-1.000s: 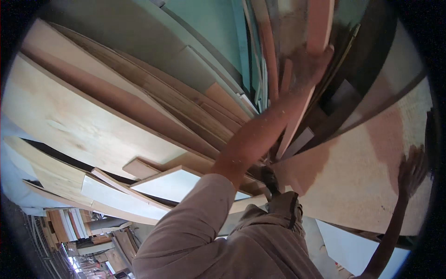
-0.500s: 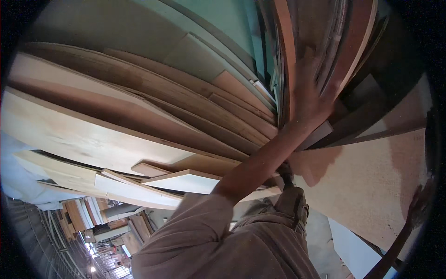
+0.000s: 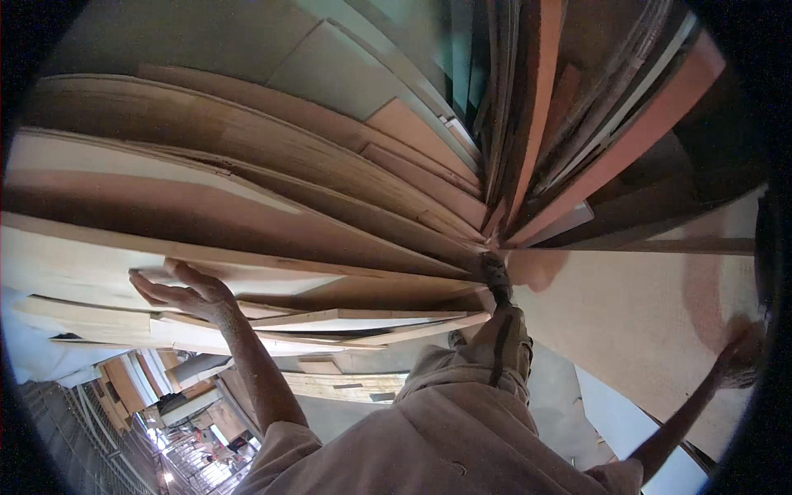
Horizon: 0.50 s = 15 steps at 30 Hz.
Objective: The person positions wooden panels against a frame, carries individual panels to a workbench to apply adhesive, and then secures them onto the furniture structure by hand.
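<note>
My left hand is open, fingers stretched and apart, over the face of a pale wooden panel at the left. I cannot tell whether it touches the panel. On the far right, my right hand grips the outer edge of a large light-brown board; its fingers are dark and partly lost at the picture's rim. Ahead, a reddish-brown board and an orange-brown board stand on edge, fanned apart. My foot is planted where the boards meet.
Several long brown boards lean in layers on the left. White-faced offcuts lie below them. Grey-green sheets stand behind. A white panel sits under the large board. Stacked wood and a ribbed metal shutter are at lower left.
My left hand has come away from the standing boards ahead and swung back to the left. The reddish-brown board now leans farther right. My right hand stays at the large board's edge.
</note>
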{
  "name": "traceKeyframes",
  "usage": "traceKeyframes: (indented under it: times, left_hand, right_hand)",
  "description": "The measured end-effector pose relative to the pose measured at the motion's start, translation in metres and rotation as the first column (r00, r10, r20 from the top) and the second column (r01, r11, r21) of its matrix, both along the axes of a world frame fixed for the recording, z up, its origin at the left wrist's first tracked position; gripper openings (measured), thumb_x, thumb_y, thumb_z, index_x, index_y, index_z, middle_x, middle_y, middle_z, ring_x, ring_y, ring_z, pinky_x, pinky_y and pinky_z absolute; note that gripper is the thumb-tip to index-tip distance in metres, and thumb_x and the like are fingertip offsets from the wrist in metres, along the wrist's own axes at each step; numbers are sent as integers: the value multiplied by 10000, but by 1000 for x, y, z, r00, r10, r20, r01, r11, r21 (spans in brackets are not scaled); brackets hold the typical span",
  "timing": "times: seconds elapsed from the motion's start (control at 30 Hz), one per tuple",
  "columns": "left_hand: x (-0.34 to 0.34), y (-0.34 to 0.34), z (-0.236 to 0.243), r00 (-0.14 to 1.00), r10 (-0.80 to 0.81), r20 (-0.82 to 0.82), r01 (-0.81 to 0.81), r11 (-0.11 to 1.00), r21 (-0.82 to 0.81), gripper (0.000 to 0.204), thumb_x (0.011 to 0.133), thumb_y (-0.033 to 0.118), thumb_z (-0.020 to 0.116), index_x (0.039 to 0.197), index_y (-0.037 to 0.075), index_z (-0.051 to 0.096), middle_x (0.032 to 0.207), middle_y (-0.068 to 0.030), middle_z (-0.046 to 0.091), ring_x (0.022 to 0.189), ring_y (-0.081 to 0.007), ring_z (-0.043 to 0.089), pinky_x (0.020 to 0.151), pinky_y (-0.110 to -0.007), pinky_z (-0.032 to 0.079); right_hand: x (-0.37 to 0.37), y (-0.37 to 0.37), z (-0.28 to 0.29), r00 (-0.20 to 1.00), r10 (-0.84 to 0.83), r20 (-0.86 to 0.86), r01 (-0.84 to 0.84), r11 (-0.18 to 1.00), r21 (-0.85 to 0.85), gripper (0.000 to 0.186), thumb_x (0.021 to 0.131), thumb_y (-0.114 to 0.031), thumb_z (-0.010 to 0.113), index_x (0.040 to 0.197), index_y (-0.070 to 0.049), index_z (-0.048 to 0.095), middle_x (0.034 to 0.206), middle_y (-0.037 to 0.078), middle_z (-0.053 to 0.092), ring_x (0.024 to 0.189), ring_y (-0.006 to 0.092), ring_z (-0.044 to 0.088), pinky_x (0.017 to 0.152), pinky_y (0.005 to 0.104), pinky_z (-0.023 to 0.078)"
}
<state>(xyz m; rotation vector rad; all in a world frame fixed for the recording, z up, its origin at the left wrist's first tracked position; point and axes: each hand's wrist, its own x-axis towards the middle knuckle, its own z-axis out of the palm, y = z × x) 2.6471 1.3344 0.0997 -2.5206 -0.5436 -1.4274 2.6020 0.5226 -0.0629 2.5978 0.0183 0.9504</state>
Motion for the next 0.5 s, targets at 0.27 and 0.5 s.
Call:
traceKeyframes:
  times: [0.27, 0.5]
  left_hand:
    - [19, 30, -32, 995, -59, 78, 47, 987, 155, 805, 1051, 597, 228, 1539, -40, 283, 1571, -291, 288, 1449, -438, 303, 1189, -589, 249]
    - [20, 38, -28, 980, -159, -119, 191, 918, 347, 674, 1022, 636, 261, 1575, 262, 170, 1593, -277, 209, 1469, -468, 261, 1173, -630, 290]
  right_hand:
    - [90, 314, -139, 932, 347, -103, -44, 390, 920, 308, 980, -186, 595, 1259, -54, 592, 1224, 146, 616, 1093, 298, 612, 949, 424, 488]
    - [209, 624, -193, 657, 739, 148, 124, -300, 946, 281, 983, -153, 618, 1237, -32, 614, 1247, 188, 637, 1111, 326, 653, 931, 422, 529]
